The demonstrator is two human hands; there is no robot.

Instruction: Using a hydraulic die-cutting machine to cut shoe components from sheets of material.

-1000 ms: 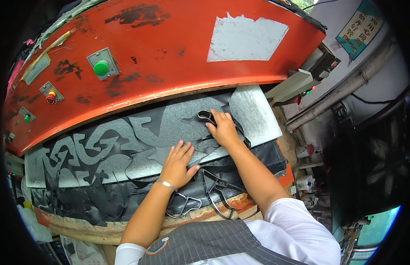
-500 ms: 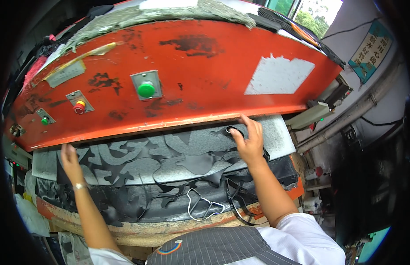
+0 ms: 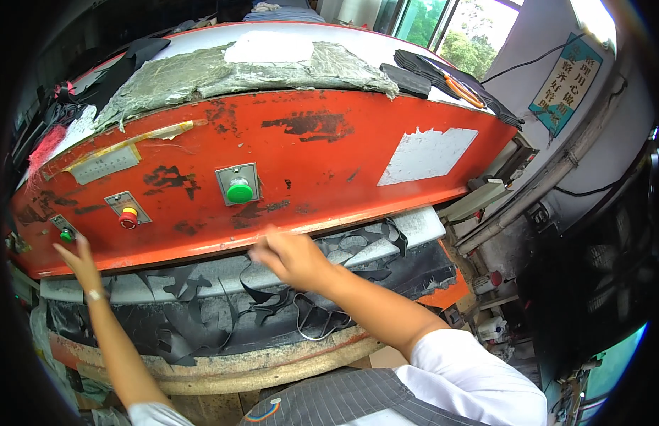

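My left hand is raised at the left end of the red machine front. Its fingers are apart, with fingertips at or just beside a small green push button; whether they touch it I cannot tell. My right hand is before the machine's lower edge, below a large green button. Its fingers look bent and are smeared by motion; nothing shows in them. Below lie cut black sheet scraps on a pale board. A white-edged metal outline, like a cutting die, lies near the front, partly behind my right forearm.
A red stop button sits between the green ones. On top of the machine lie a ragged grey-green sheet, black sheets and orange-handled scissors. A pipe runs along the right wall.
The view has tilted up. My left hand has moved left and up to the small green button. My right hand has left the board's right part and swung left to the middle.
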